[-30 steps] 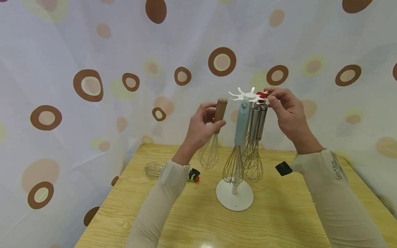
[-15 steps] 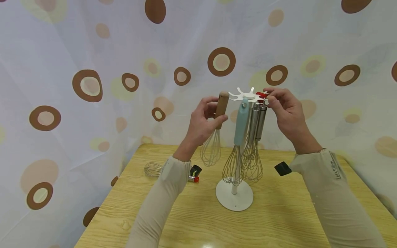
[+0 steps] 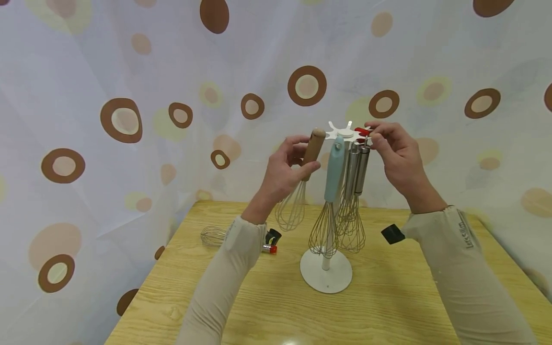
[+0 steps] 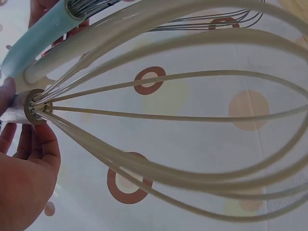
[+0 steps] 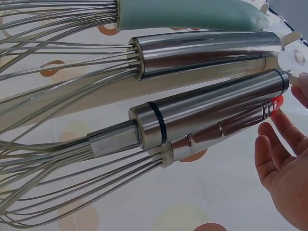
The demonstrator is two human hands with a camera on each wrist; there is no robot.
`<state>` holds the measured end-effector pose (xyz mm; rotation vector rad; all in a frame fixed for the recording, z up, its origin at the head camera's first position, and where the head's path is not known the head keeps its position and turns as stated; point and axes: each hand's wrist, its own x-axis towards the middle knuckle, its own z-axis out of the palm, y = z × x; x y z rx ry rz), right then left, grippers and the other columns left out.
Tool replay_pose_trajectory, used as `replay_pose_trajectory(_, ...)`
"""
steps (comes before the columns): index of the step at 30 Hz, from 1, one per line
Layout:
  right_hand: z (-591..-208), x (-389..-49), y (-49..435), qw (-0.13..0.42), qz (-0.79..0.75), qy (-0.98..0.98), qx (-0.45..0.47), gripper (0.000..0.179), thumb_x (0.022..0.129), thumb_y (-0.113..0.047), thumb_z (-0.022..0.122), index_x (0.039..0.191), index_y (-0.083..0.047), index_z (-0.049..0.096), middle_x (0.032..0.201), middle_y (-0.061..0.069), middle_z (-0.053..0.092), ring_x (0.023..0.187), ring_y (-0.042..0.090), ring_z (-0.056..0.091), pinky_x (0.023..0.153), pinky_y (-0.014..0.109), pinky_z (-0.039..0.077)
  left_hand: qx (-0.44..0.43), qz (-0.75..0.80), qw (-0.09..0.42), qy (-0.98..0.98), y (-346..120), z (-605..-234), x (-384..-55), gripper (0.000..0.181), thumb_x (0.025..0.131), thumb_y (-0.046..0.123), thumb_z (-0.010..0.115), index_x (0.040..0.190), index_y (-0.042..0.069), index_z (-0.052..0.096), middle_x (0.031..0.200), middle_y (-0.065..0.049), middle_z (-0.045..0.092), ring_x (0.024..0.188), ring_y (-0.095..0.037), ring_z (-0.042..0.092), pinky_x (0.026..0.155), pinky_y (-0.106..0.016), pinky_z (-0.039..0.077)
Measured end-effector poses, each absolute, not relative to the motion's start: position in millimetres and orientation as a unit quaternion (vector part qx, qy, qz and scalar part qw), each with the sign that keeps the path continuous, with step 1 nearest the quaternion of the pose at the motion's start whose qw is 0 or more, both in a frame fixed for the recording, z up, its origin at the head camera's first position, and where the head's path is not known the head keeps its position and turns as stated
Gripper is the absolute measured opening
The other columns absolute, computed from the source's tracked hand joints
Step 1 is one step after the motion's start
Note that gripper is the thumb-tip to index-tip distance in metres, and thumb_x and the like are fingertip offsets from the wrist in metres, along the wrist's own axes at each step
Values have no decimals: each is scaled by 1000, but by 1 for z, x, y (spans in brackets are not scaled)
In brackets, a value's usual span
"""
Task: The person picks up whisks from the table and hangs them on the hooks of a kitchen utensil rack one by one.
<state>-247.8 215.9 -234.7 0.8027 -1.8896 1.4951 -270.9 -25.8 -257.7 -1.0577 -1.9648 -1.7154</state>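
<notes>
My left hand point(image 3: 286, 167) grips a whisk by its wooden handle point(image 3: 314, 148), thumb in front. This whisk hangs tilted, its top overlapping the left hooks of a white whisk stand point(image 3: 326, 275) in the head view; its pale wires point(image 4: 178, 118) fill the left wrist view. On the stand hang a light-blue-handled whisk point(image 3: 334, 172) and two steel-handled whisks point(image 5: 207, 55). Behind them is another steel whisk with a red end point(image 5: 277, 105). My right hand point(image 3: 398, 153) pinches the stand's hooked top at its right edge, a fingertip at the red end.
Another whisk point(image 3: 213, 236) with a red end lies on the wooden table point(image 3: 172, 292), partly behind my left sleeve. A dotted cloth point(image 3: 194, 57) hangs along the table's back and left side. A black wrist-camera piece point(image 3: 393, 234) juts from my right cuff.
My left hand has moved right and slightly up with the wooden-handled whisk, bringing its top to the stand's hooks and tilting it more. My right hand stays almost where it was.
</notes>
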Motion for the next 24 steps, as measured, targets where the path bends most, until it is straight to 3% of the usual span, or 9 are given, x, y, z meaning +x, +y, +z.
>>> replay_pose_trajectory(5, -235, -248, 216, 297, 560, -713, 301, 21, 100, -5, 45, 107, 14, 46, 124, 3, 54, 104, 17, 52, 85, 24, 40, -371, -592, 166, -695, -23, -259, -272, 48, 85, 6, 70, 127, 7, 49, 110, -15, 60, 86, -22, 59, 75, -26, 48)
replay_pose_trajectory(11, -236, -248, 216, 302, 553, -716, 300, 20, 100, -4, 44, 107, 15, 46, 124, 2, 54, 105, 17, 52, 84, 24, 40, -363, -584, 163, -708, -20, -242, -247, 46, 86, 1, 68, 127, 0, 48, 111, -22, 59, 91, -29, 58, 78, -23, 46)
replay_pose_trajectory(24, -234, -247, 217, 305, 552, -716, 299, 20, 100, -5, 44, 104, 15, 46, 125, 1, 54, 112, 16, 50, 84, 25, 39, -410, -570, 190, -687, -15, -245, -245, 39, 90, -7, 58, 126, -6, 43, 107, -29, 60, 95, -34, 58, 76, -31, 45)
